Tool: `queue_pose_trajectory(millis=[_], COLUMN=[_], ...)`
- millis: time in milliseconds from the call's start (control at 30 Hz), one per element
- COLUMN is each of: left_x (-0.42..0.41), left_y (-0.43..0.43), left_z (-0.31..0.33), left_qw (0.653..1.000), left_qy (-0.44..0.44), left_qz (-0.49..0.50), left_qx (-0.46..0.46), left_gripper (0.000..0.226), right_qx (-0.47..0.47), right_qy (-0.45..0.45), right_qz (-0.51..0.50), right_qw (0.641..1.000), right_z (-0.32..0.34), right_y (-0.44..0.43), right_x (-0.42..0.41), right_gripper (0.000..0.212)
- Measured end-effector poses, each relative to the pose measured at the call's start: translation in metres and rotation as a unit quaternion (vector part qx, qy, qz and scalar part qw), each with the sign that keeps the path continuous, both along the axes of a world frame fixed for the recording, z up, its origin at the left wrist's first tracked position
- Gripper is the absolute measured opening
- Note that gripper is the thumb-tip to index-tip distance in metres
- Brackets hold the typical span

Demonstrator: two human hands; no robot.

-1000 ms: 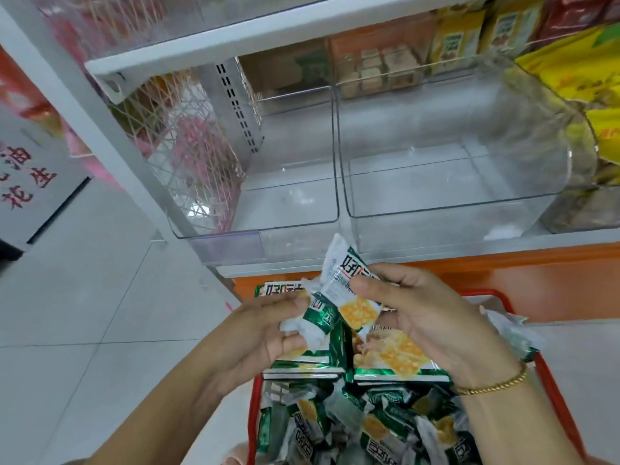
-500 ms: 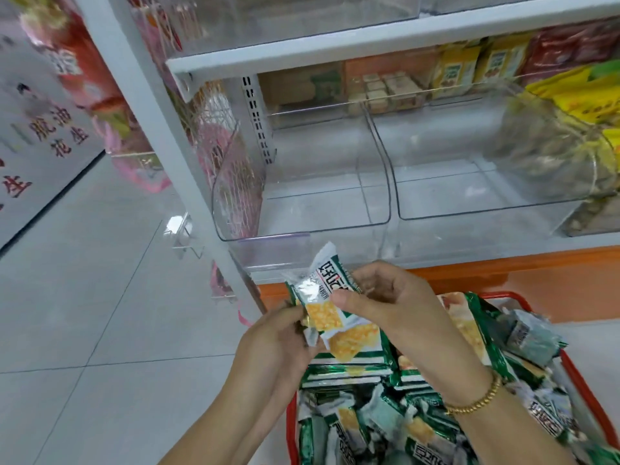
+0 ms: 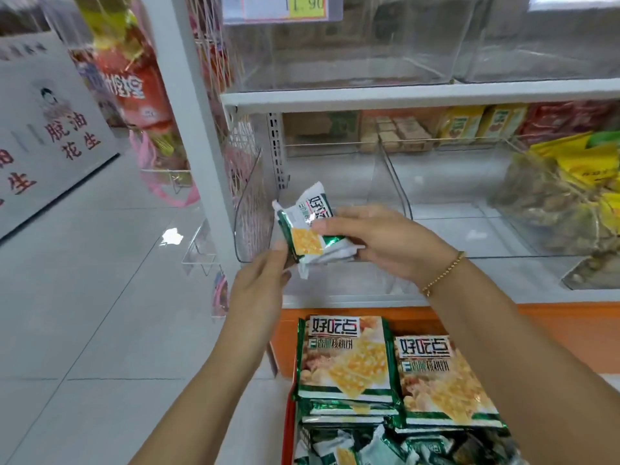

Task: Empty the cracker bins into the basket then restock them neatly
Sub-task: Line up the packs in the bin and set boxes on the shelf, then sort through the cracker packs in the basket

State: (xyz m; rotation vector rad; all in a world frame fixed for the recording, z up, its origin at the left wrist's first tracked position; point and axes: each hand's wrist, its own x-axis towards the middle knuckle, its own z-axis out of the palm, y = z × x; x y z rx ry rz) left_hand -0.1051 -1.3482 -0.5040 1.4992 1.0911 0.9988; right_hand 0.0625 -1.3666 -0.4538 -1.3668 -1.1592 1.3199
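Both hands hold a small stack of green-and-white cracker packets in front of the empty left clear bin on the lower shelf. My right hand grips the stack from the right, thumb over its top. My left hand pinches its lower left corner. A second empty clear bin stands to the right of the first. Below, the red basket holds two large cracker bags and several small packets.
A bin of yellow snack bags sits at the right of the same shelf. Two clear bins stand on the shelf above, under a price tag. Snack bags hang on a wire rack at left. White tiled floor spreads to the left.
The hands have lifted the packets from over the basket to the mouth of the left bin. The view tilted up, showing the upper shelf and more of the basket's large bags.
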Motion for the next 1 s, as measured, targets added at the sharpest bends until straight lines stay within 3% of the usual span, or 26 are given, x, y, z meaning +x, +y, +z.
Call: queue_pose_trajectory(millis=[100,133,233,333,433,533,700,900,1000], left_x=[-0.003,-0.004,-0.003,0.0,-0.001,-0.005,-0.006,-0.015,-0.018], left_y=[0.02,0.025,0.037,0.042,0.046,0.048,0.054,0.05,0.038], left_z=[-0.011,-0.015,-0.03,-0.039,-0.049,-0.059,-0.065,-0.066,-0.061], left_qw=[0.961,0.946,0.917,0.892,0.881,0.874,0.886,0.888,0.891], left_qy=[0.208,0.239,0.308,0.362,0.359,0.339,0.299,0.293,0.301], left_qz=[0.042,0.045,0.014,-0.023,-0.033,-0.046,-0.047,-0.08,-0.076], left_qx=[0.176,0.216,0.251,0.27,0.307,0.345,0.352,0.345,0.331], left_gripper=[0.03,0.035,0.042,0.036,0.028,0.032,0.045,0.055,0.066], right_qx=[-0.018,-0.025,-0.056,-0.093,-0.075,-0.014,0.046,0.097,0.066], right_qy=[-0.068,-0.117,-0.293,-0.401,-0.495,-0.492,-0.495,-0.666,-0.642], right_qz=[-0.063,-0.077,-0.081,-0.067,-0.04,-0.012,0.019,-0.027,-0.045], right_qw=[0.996,0.99,0.951,0.909,0.864,0.87,0.868,0.739,0.763], right_z=[0.003,0.0,-0.019,-0.042,-0.06,-0.075,-0.08,-0.085,-0.086], right_y=[0.065,0.091,0.157,0.202,0.23,0.248,0.255,0.252,0.248], right_x=[0.017,0.022,0.029,0.026,0.023,0.021,0.025,0.025,0.022], right_gripper=[0.019,0.021,0.036,0.04,0.053,0.066,0.061,0.056,0.058])
